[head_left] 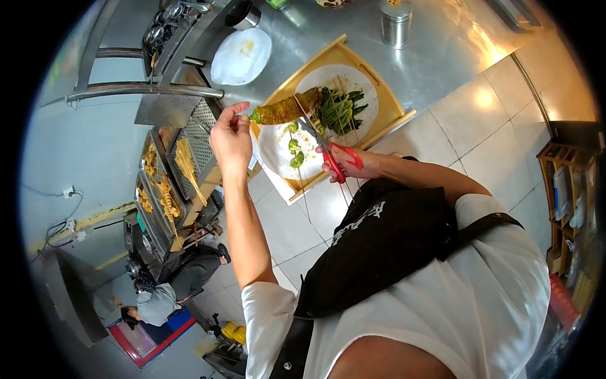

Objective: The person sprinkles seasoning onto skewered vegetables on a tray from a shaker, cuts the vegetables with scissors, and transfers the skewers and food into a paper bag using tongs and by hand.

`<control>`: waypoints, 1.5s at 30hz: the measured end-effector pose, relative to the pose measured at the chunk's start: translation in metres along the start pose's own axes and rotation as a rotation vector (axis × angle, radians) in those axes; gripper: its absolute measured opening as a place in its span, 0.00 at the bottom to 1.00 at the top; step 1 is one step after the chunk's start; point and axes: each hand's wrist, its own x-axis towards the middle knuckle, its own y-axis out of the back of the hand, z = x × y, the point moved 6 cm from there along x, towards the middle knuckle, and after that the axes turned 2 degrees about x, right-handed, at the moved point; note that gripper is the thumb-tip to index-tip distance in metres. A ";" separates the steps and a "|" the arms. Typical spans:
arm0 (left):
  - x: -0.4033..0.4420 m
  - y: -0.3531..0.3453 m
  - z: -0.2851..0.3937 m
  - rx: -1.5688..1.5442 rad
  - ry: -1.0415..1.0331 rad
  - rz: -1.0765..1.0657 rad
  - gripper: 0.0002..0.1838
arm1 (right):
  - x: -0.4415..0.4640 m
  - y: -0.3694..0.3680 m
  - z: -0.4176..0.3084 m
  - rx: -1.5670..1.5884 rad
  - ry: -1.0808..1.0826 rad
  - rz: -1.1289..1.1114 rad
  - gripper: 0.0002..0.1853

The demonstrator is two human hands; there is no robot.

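Note:
My left hand (pixel 231 138) pinches the green end of a long browned, seasoned roll of food (pixel 278 112); its exact kind I cannot make out. My right hand (pixel 346 165) grips red-handled scissors (pixel 333 163), their blades reaching up to the roll near its middle. Whether the blades are parted around it is hard to see. Beneath lies a wooden tray (pixel 385 95) with two white plates. Leafy greens on skewers (pixel 344 112) rest on the right plate (pixel 309 77). Broccoli on a skewer (pixel 295 146) lies over the left plate (pixel 270 151).
A white plate (pixel 241 57) and a metal shaker (pixel 396 25) stand on the steel counter (pixel 435 57). At left, metal trays hold skewered food (pixel 165 199) beside a steel rail (pixel 145 90). Another person (pixel 161 303) is at lower left. Wooden shelves (pixel 558 208) stand at right.

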 end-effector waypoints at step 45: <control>0.001 -0.061 -0.127 -0.296 0.223 -0.101 0.13 | -0.013 0.010 -0.021 -0.266 -0.124 0.141 0.24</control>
